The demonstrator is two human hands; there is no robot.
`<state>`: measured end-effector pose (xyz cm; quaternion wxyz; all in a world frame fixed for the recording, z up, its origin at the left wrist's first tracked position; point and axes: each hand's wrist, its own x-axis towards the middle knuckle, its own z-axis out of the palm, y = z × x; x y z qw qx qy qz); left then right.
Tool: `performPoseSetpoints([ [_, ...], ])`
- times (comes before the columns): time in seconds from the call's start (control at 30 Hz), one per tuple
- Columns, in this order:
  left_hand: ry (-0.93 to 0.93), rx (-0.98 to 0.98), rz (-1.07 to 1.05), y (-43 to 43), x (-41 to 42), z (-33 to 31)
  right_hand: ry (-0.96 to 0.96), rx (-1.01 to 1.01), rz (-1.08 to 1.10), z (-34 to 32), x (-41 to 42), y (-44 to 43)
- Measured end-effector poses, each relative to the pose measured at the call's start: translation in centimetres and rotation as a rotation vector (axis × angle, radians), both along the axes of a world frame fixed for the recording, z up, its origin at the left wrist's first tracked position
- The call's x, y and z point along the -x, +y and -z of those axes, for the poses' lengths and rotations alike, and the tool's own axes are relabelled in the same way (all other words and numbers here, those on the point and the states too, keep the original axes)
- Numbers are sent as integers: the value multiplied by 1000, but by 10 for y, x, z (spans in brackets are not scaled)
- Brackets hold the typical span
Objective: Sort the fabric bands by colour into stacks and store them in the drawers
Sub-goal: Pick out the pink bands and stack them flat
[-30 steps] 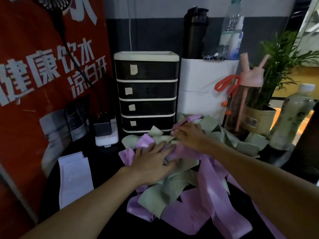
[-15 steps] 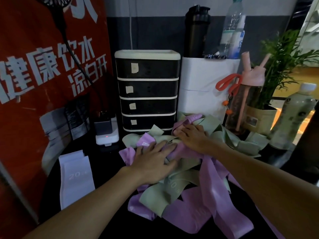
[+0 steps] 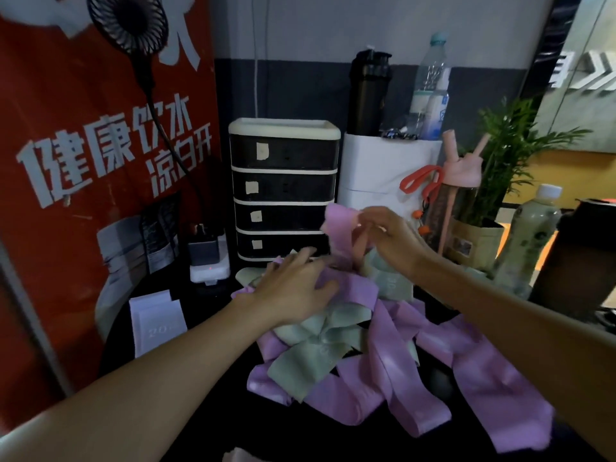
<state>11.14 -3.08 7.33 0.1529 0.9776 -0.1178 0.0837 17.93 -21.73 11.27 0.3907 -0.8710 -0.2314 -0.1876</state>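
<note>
1. Tangled heap of purple and sage-green fabric bands (image 3: 333, 348), lying before item 2.
2. Black four-drawer plastic cabinet with cream frame (image 3: 285, 191), drawers closed.
3. Left hand (image 3: 293, 288): I see its fingers straight and spread, pressing on the heap.
4. Right hand (image 3: 390, 238): fingertips pinch item 5.
5. Single purple fabric band (image 3: 338, 225), held above the heap.

Black table (image 3: 300, 435), heaped fabric bands (image 3: 333, 355), drawer unit (image 3: 283, 188), white band (image 3: 155, 323)

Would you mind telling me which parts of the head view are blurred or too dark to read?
In the head view, the right hand and the purple band it pinches are motion-blurred; the black table is underexposed; the left hand looks sharper.
</note>
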Motion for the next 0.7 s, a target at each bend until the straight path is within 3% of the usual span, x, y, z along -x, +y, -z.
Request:
performPoseSetpoints([
  [0.2, -201, 294, 101, -15, 26, -52, -198, -53, -46, -52, 46, -3],
  [0.33, -170, 329, 52, -20, 41, -69, -311, -92, -25, -72, 70, -11],
  [0.5, -146, 559, 103, -27, 62, -76, -264, -18, 36, -76, 94, -25],
  [0.7, -194, 546, 226, -43, 72, -69, -269, -13, 20, -74, 115, -37],
])
